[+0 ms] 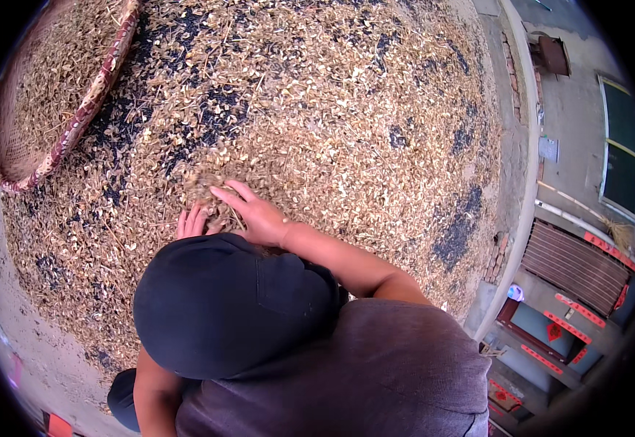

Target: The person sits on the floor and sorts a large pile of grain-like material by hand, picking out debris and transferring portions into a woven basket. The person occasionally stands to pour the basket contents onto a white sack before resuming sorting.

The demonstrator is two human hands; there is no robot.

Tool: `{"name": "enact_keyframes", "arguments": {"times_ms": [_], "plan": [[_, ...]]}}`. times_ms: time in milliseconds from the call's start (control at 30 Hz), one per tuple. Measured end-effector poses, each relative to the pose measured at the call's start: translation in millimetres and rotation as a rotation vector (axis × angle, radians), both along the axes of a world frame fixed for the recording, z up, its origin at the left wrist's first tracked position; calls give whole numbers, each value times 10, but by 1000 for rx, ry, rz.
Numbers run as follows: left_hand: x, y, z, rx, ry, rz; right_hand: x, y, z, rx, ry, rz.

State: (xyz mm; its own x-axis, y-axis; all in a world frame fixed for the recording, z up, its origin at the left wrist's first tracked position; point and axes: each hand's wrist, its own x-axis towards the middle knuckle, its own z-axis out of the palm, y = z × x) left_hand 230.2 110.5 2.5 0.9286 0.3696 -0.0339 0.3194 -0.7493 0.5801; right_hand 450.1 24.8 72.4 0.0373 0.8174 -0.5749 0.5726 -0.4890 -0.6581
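Observation:
A clump of dry plant husks [220,218] is cupped between my two hands, low over the spread crop. My right hand [259,218] curves round the clump from the right, thumb and fingers bent toward the left. Facing it from the left is my left hand [192,221], only its fingers showing; a dark cap [223,313] hides the rest. Some husks just beyond the fingertips are blurred by motion. Pale, broken husks [317,146] and stalks cover the ground round both hands, with small black seeds [219,109] showing through in patches.
A large woven basket [19,156] with a patterned red rim holds more husks at the far left. Along the right runs a pale concrete edge [525,146] with bricks [498,255] beside it. Beyond lie a house front, a ribbed brown shutter [576,262] and red paper strips [568,328].

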Motion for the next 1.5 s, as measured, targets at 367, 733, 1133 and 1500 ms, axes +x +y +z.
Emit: {"name": "enact_keyframes", "arguments": {"times_ms": [367,733,1133,1500], "plan": [[118,23,19,-128,92,-97,2146,-2715,66,-1065,-725,-1168],[212,1,-53,-25,51,-81,723,-785,-234,-272,-221,-516],[294,57,47,-92,183,-179,2667,-1656,-558,-575,-728,-1161],[264,184,69,-161,212,-144,1274,-298,-346,117,-417,-381]]}}
